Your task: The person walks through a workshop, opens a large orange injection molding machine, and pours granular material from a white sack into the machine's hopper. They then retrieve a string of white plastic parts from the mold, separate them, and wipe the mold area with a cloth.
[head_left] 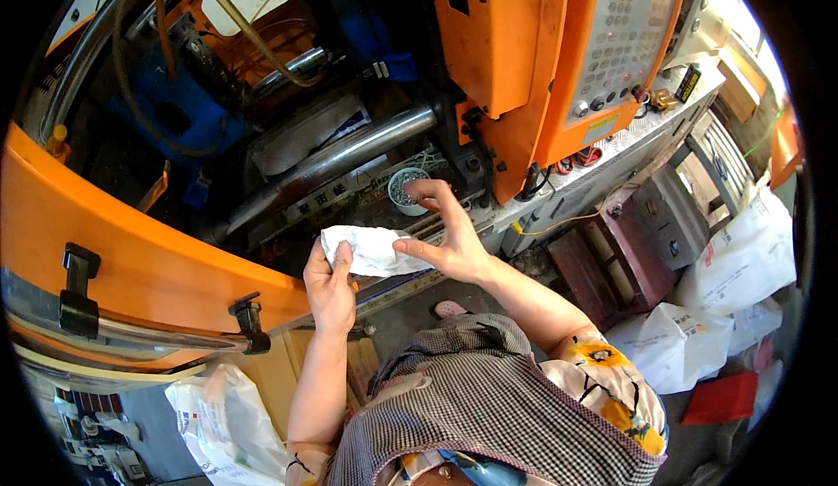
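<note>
My left hand (331, 287) grips a crumpled white piece of cloth or thin plastic (371, 251) by its left end; which of the two it is, I cannot tell. The left thumb presses on top of it. My right hand (454, 240) is spread at the other end, its thumb at the white piece and its fingers curved and apart. Beyond the right fingertips, partly covered by them, stands a small white cup (408, 201) filled with small shiny metal pieces. It rests inside the machine, beside a thick steel bar (349, 156).
An orange machine guard (157, 242) with black handles runs along the left. At the upper right stands an orange control panel (602, 58). White sacks (742, 255) and a dark red stand (602, 259) are on the right; another white sack (229, 420) is at the lower left.
</note>
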Demonstrator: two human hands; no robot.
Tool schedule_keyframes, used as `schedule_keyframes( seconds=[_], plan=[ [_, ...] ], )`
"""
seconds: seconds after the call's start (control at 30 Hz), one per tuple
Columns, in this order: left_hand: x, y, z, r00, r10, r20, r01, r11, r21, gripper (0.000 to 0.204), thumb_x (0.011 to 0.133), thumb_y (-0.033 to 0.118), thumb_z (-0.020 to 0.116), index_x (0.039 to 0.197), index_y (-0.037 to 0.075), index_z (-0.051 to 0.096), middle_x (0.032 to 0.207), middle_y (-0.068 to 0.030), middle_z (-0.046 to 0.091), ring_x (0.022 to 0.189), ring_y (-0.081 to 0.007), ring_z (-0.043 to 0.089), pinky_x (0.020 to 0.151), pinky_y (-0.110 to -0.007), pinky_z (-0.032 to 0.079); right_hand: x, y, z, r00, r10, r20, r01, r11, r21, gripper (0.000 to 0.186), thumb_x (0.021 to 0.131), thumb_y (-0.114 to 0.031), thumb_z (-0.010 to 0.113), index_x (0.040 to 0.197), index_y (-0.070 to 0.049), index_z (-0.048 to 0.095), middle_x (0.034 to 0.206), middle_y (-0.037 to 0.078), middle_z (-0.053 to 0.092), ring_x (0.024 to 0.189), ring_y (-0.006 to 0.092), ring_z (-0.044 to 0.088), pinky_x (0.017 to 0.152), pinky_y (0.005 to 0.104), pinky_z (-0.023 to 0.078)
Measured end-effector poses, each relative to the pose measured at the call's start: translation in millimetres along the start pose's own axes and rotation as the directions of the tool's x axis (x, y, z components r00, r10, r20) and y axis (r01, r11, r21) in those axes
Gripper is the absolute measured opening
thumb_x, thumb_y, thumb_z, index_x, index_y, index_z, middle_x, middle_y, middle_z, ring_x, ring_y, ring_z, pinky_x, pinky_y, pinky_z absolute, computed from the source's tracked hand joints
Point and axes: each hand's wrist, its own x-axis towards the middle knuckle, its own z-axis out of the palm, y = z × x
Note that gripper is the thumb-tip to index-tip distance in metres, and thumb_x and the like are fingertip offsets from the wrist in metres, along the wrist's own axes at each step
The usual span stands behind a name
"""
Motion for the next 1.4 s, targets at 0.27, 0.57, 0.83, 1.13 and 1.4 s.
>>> schedule_keyframes(
  seconds=[0.27,0.57,0.83,1.13,1.4],
  plan=[
    [7,4,8,0.993,-0.038,-0.114,-0.005,0.937,-0.349,0.019,0.09,0.016,0.046,0.105,0.004,0.049,0.103,-0.0064,0.056,0.097,-0.0171,0.053,0.086,-0.032,0.041,7,24,8,0.811,0.382,0.442,-0.56,0.29,0.776,0.027,0.08,-0.012,0.062,0.102,0.0,0.052,0.092,0.004,0.058,0.088,0.0101,0.052,0.075,0.0235,0.041],
    [16,10,-6,0.959,0.035,-0.283,-0.014,0.997,0.073,0.031,0.089,0.02,0.049,0.114,0.002,0.045,0.106,-0.0097,0.053,0.09,-0.0153,0.055,0.079,-0.031,0.044,74,40,70,0.842,0.532,0.09,-0.428,0.557,0.712,0.023,0.082,-0.007,0.057,0.098,0.0,0.042,0.088,0.009,0.055,0.081,0.0159,0.057,0.056,0.0262,0.053],
    [-80,121,-25,0.872,0.339,0.355,-0.405,0.089,0.91,0.042,0.085,0.023,0.044,0.115,-0.007,0.043,0.108,-0.0165,0.053,0.094,-0.0291,0.051,0.084,-0.04,0.04,258,84,179,0.973,0.108,-0.203,-0.065,0.976,0.21,0.042,0.081,-0.001,0.051,0.121,0.0,0.038,0.107,0.02,0.052,0.101,0.0312,0.051,0.086,0.0372,0.04],
    [-55,129,-70,0.658,0.732,0.173,0.234,-0.418,0.878,0.044,0.087,0.024,0.041,0.119,-0.007,0.036,0.112,-0.0231,0.045,0.096,-0.0348,0.05,0.085,-0.044,0.04,466,110,252,0.889,-0.244,-0.387,0.339,0.919,0.201,0.021,0.074,-0.001,0.048,0.092,0.004,0.058,0.08,0.026,0.058,0.08,0.0395,0.056,0.07,0.0423,0.043],
    [-40,117,-79,0.607,0.762,0.225,0.353,-0.512,0.783,0.047,0.088,0.025,0.038,0.122,-0.007,0.029,0.115,-0.029,0.039,0.098,-0.0399,0.048,0.086,-0.048,0.039,492,153,271,0.874,-0.396,-0.282,0.415,0.91,0.011,0.031,0.072,0.002,0.043,0.098,0.001,0.058,0.082,0.026,0.057,0.082,0.0417,0.053,0.072,0.0449,0.043]
  ],
)
